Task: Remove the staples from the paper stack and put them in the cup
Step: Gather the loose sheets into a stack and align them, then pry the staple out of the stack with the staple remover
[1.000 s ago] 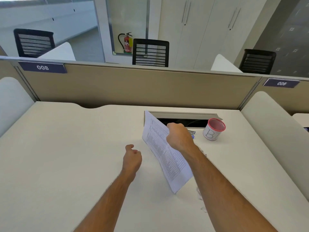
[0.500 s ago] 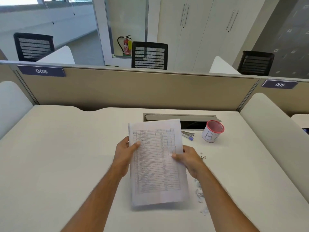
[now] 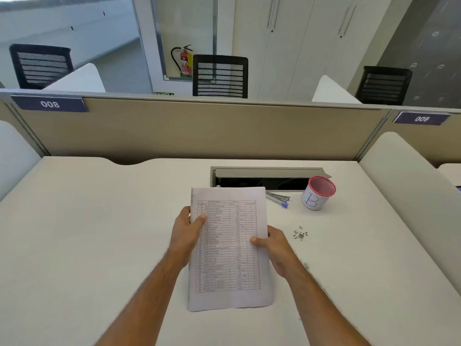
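Both hands hold the paper stack (image 3: pixel 228 245) up over the middle of the surface (image 3: pixel 99 245), printed face toward the camera. The left hand (image 3: pixel 185 236) grips the left edge with its thumb on the page; the right hand (image 3: pixel 275 248) grips the right edge lower down, thumb likewise on top. The stack's long axis runs away from the person, its head toward the far edge of the surface and its foot toward the body, tilted slightly. It looks light and floppy: thin sheets that would sag or fan if held by one corner, so a two-edge grip near the middle suits it, and the paper would tear easily around any staple. No staple is visible in it from here. The loose staples (image 3: pixel 300 234) lie in a small heap on the surface just right of the right hand; they are tiny, hard and probably fiddly, best pinched or swept together. The cup (image 3: pixel 318 193) stands upright beyond them, with a stapler (image 3: pixel 278 198) beside it.
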### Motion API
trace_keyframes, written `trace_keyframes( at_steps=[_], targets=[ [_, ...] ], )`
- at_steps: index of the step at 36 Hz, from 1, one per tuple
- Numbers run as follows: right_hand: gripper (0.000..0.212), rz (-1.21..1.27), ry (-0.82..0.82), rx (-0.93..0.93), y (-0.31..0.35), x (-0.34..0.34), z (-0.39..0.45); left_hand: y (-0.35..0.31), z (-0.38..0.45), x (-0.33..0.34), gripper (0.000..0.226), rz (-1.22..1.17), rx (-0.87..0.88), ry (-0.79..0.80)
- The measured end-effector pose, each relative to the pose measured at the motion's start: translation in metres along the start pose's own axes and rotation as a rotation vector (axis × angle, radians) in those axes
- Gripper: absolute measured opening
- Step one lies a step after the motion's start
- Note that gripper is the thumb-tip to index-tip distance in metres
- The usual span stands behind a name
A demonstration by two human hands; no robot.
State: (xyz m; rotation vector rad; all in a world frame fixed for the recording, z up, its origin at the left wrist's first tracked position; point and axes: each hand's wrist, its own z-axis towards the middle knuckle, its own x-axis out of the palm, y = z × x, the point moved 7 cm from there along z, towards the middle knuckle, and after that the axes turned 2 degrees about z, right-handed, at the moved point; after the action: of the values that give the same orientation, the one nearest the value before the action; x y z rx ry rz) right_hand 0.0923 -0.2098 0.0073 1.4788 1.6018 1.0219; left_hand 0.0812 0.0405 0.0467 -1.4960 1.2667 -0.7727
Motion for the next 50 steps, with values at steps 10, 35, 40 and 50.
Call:
trace_keyframes(
  at_steps=[10, 35, 40, 50],
  targets=[
    [0.017, 0.003, -0.126, -0.071, 0.01, -0.007, 0.027, 0.004, 0.019, 0.003, 0.023, 0.03, -0.003, -0.035],
    [0.038, -1.411, -0.526, -0.195, 0.049, -0.061, 0.153, 0.007, 0.056, 0.01, 0.023, 0.045, -0.035, 0.015],
    [0.027, -1.404, -0.482, -0.168, 0.053, -0.062, 0.158, 0.01, 0.055, 0.011, 0.024, 0.045, -0.051, 0.034],
    [0.018, -0.628, -0.563, -0.379, 0.105, -0.049, 0.127, 0.005, 0.033, 0.017, 0.023, 0.061, -0.052, 0.068]
  ],
)
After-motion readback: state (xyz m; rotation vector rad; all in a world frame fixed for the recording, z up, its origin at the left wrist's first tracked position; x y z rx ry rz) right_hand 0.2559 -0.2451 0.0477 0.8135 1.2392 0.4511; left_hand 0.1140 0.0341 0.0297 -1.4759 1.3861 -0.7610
